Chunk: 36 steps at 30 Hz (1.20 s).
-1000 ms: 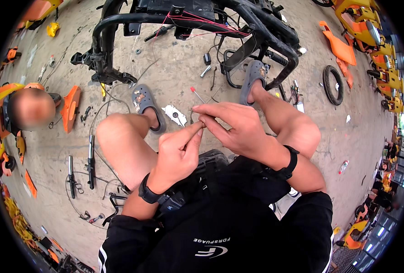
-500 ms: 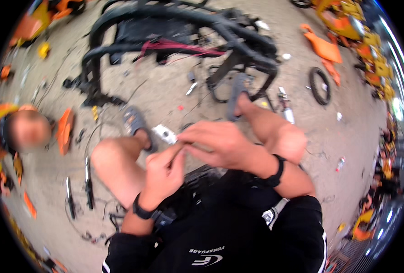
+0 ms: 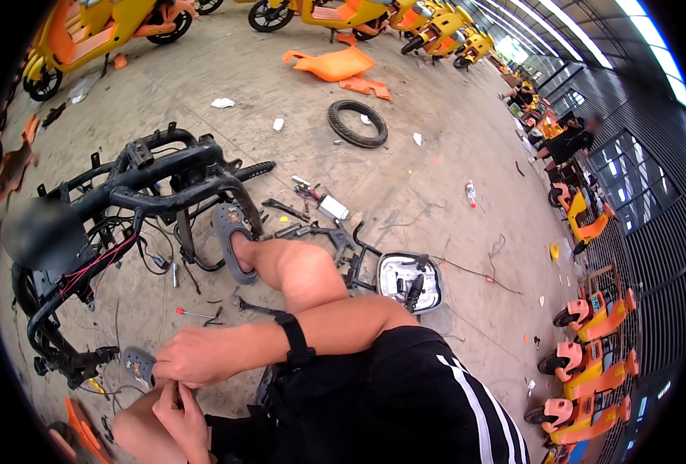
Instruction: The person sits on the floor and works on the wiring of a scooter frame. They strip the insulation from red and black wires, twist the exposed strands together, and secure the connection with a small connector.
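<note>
My right hand (image 3: 191,357) and my left hand (image 3: 182,421) meet above my bent knee at the lower left, fingers closed and pinched against each other. Whatever lies between the fingertips is too small or hidden to name. Just beyond them stands a bare black scooter frame (image 3: 130,189), with thin pink wires (image 3: 103,263) hanging along its side. Closest to my right forearm on the floor is a screwdriver with a red tip (image 3: 180,311). A grey clog (image 3: 235,243) is on my foot beside the frame.
A white-lined tray (image 3: 389,271) with dark parts lies right of my knee. Farther out are a loose tyre (image 3: 358,124), orange body panels (image 3: 331,65) and a bottle (image 3: 470,193). Yellow scooters (image 3: 587,359) line the right and back; people (image 3: 567,143) are at the far right.
The view has swung to the right, so the frame and both hands now appear farther left. My hands stay together, fingers still pinched.
</note>
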{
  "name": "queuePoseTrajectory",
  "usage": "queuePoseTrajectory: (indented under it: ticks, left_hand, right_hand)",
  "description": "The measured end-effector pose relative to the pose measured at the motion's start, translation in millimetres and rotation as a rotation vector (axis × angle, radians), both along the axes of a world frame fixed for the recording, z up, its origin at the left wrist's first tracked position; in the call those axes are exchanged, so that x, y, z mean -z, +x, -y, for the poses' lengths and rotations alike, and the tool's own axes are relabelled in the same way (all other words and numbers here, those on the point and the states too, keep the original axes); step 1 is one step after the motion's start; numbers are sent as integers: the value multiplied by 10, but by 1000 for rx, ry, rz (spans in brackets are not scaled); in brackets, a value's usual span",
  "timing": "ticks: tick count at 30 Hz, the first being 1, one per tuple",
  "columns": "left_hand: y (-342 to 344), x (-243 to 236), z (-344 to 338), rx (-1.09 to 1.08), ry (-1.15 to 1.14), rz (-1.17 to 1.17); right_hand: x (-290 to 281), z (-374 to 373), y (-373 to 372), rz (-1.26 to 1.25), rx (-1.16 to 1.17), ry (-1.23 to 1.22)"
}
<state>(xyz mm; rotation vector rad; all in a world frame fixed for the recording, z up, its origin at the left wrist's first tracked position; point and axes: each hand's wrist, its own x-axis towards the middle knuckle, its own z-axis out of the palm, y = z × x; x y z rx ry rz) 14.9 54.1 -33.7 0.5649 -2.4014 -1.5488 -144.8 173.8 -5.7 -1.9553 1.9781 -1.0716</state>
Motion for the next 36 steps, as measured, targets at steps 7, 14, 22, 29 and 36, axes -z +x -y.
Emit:
queuePoseTrajectory:
  ticks: [7,14,22,29,36]
  left_hand:
    - [89,385,125,33,124,-23]
    - [81,82,70,80,-72,31]
    - [49,11,9,96,-146,97]
    - [-9,-229,-35,48,-247,-67]
    - [15,-354,-88,1,-42,-121]
  right_hand:
    - [42,11,38,17,9,20]
    - [74,24,51,2,19,51]
    - [58,-10,42,20,37,94]
    - [12,8,-9,290,-31,20]
    - [-161,-1,47,288,48,28]
